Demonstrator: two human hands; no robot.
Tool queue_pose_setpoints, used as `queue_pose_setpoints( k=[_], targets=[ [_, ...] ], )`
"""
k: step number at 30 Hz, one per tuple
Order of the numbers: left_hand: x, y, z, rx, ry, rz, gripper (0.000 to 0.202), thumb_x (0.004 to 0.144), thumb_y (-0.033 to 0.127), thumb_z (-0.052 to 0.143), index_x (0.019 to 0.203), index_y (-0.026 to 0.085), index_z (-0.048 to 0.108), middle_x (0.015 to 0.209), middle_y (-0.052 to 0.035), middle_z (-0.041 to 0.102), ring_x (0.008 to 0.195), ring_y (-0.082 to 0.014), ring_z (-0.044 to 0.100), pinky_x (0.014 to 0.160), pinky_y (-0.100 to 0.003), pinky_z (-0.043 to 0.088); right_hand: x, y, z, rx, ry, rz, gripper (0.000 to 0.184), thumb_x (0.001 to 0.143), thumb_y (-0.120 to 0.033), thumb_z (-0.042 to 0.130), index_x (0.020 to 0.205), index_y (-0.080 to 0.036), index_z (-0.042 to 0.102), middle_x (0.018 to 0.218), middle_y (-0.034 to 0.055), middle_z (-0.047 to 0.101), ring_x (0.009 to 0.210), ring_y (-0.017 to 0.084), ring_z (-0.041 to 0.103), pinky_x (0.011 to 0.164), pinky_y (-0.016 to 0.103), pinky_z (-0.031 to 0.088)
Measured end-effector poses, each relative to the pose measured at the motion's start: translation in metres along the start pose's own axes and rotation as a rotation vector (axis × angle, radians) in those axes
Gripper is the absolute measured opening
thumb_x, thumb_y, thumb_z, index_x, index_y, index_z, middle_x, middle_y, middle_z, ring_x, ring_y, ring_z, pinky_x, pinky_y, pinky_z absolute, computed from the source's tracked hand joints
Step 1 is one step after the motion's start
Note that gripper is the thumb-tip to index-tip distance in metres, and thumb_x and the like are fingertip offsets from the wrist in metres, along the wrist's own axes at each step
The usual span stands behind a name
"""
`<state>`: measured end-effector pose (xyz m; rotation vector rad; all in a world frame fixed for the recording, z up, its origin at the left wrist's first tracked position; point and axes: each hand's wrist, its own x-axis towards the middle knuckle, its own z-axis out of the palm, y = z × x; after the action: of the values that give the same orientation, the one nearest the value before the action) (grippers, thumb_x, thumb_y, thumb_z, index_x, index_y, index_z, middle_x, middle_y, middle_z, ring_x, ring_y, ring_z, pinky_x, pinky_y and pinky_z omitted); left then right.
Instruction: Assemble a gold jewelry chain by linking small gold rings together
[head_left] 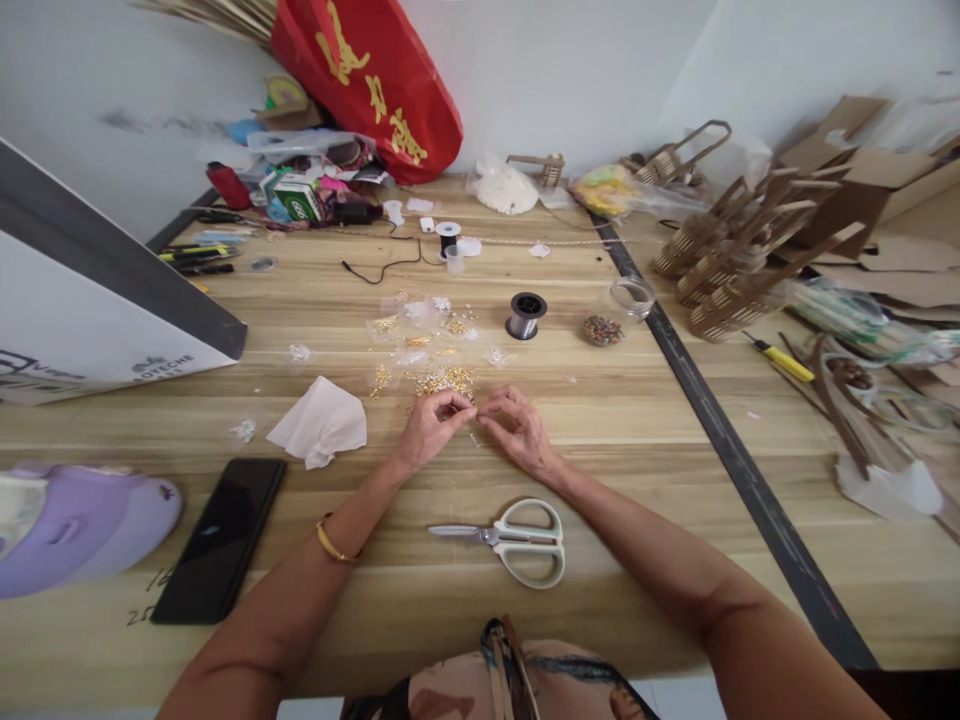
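Observation:
My left hand [435,428] and my right hand [516,430] meet fingertip to fingertip over the middle of the wooden table. Both are pinched closed. Whatever lies between the fingertips is too small to name; a thin, pale piece seems to dangle just below them. Right behind the hands spreads a pile of gold and silver beads [444,381]. Small clear bags of beads [412,318] lie farther back. Scissors with pale green handles [531,543] rest between my forearms, blades pointing left. A spool of fine wire [526,315] stands beyond my right hand.
To the left are a crumpled tissue [321,422], a black phone [220,540], a purple object [82,525] and a large white box [97,300]. At the right stand small woven baskets [739,255], a yellow-handled cutter [784,360] and a bowl of mixed beads [603,330].

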<state>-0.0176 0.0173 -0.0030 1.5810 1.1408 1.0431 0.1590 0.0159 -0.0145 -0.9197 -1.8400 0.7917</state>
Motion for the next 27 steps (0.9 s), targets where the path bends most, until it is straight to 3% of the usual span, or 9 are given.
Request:
queue_pose_setpoints(
  k=[27],
  targets=[
    [-0.0018, -0.0005, 0.0045, 0.029, 0.01, 0.009, 0.015, 0.075, 0.028, 0.064, 0.073, 0.013, 0.064, 0.07, -0.0027, 0.063, 0.066, -0.0124, 0.056, 0.063, -0.023, 0.044, 0.0004, 0.0032, -0.0019, 0.078, 0.023, 0.002, 0.007, 0.084, -0.024, 0.06, 0.08, -0.019, 0.063, 0.081, 0.0036, 0.058, 0.083, 0.017, 0.056, 0.077, 0.032, 0.045]
  ],
)
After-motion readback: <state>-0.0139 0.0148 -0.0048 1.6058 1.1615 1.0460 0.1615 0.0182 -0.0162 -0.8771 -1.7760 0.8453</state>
